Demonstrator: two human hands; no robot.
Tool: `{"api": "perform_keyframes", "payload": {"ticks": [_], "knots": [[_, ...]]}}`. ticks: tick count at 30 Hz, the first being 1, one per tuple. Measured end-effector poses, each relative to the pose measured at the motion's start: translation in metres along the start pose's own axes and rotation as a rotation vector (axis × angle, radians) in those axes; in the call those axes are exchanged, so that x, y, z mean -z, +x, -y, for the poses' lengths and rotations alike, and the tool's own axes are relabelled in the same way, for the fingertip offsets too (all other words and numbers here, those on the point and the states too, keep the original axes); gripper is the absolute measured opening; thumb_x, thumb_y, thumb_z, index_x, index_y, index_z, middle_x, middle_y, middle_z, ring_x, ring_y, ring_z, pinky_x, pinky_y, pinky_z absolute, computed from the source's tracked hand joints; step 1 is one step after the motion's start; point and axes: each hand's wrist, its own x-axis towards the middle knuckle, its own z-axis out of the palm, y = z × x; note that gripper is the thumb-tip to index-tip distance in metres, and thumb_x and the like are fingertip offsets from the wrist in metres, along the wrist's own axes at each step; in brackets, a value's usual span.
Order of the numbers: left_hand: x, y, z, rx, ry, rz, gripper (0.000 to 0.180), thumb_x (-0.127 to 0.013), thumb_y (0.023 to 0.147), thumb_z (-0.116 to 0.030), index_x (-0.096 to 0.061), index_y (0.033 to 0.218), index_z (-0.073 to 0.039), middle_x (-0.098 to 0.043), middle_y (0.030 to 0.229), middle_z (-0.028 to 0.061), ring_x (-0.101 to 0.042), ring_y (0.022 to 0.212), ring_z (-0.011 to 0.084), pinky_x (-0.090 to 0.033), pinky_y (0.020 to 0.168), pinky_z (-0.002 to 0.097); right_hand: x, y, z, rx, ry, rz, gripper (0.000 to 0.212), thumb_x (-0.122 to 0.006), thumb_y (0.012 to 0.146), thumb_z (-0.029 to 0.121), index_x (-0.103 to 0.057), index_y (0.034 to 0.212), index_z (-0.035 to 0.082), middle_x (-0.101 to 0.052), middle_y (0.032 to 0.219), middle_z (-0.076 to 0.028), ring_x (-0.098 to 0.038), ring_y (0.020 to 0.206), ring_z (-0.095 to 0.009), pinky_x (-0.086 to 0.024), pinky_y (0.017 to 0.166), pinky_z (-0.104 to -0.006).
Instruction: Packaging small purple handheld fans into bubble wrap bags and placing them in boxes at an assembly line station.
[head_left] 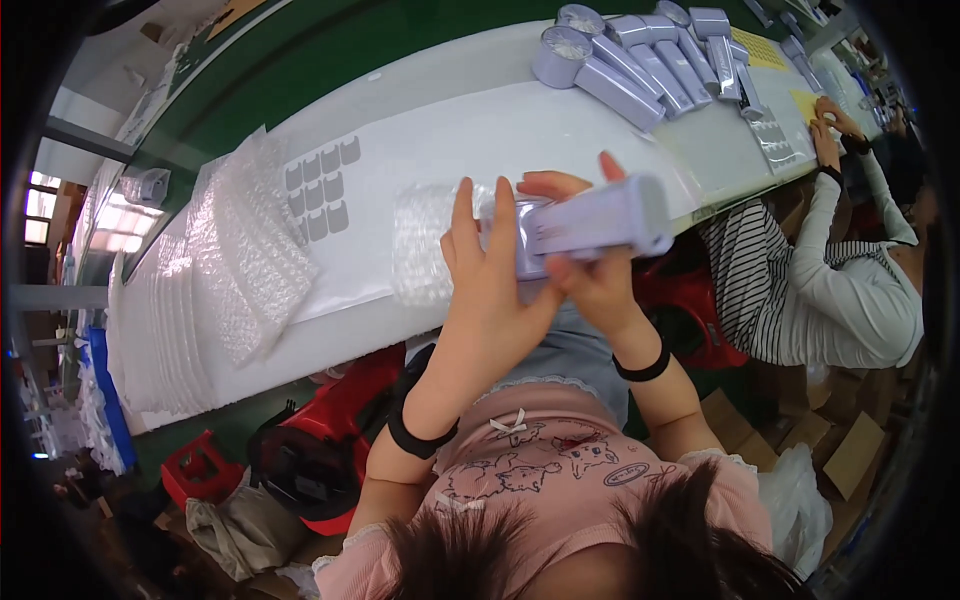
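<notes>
A lavender handheld fan (pixel 590 222) is held up over the near edge of the table, its handle tilted to the right and slightly blurred. My right hand (pixel 605 285) is closed around the handle, with some fingers behind it and the thumb below. A clear bubble-wrap bag (pixel 422 245) sits at the fan's left end and seems to cover its head, which I cannot see. My left hand (pixel 490 275) is at the join of bag and fan, two fingers stretched up in front of the bag and the thumb under the fan body; it appears to grip both.
Several lavender fans (pixel 620 85) lie at the far right. Bubble-wrap bags (pixel 235 255) are stacked at the left beside grey stickers (pixel 322 185) on the white table (pixel 400 150). A person in a white sleeve (pixel 850 290) works at the right. A red stool (pixel 335 440) stands below.
</notes>
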Motion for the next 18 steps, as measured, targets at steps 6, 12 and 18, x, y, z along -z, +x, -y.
{"api": "perform_keyframes", "payload": {"ticks": [6, 12, 18], "knots": [[0.037, 0.003, 0.012, 0.061, -0.544, 0.089, 0.056, -0.071, 0.066, -0.007, -0.050, 0.118, -0.002, -0.048, 0.118, 0.0151, -0.048, 0.105, 0.0242, -0.043, 0.078, 0.0315, 0.019, 0.024, 0.024, -0.412, 0.477, -0.079, 0.103, -0.068, 0.074, 0.041, 0.006, 0.141, 0.016, -0.042, 0.121, -0.025, -0.059, 0.093, -0.033, -0.051, 0.075, -0.0440], [0.029, -0.013, 0.023, -0.224, -0.490, 0.067, 0.028, -0.074, 0.063, -0.008, -0.058, 0.086, 0.000, -0.055, 0.087, 0.0085, -0.053, 0.079, 0.0218, -0.043, 0.071, 0.0293, 0.019, 0.014, 0.029, -0.404, 0.596, 0.058, 0.110, -0.074, 0.071, 0.029, 0.013, 0.138, 0.038, -0.047, 0.110, -0.021, -0.061, 0.082, -0.035, -0.052, 0.068, -0.0440], [0.036, -0.017, 0.005, -0.491, -0.264, -0.041, 0.019, -0.071, 0.067, -0.010, -0.055, 0.077, -0.004, -0.048, 0.079, 0.0071, -0.049, 0.076, 0.0232, -0.043, 0.066, 0.0318, 0.020, 0.002, 0.021, -0.318, 0.634, 0.354, 0.100, -0.073, 0.069, 0.006, -0.004, 0.138, 0.026, -0.047, 0.114, -0.019, -0.055, 0.101, -0.029, -0.045, 0.085, -0.0430]]}}
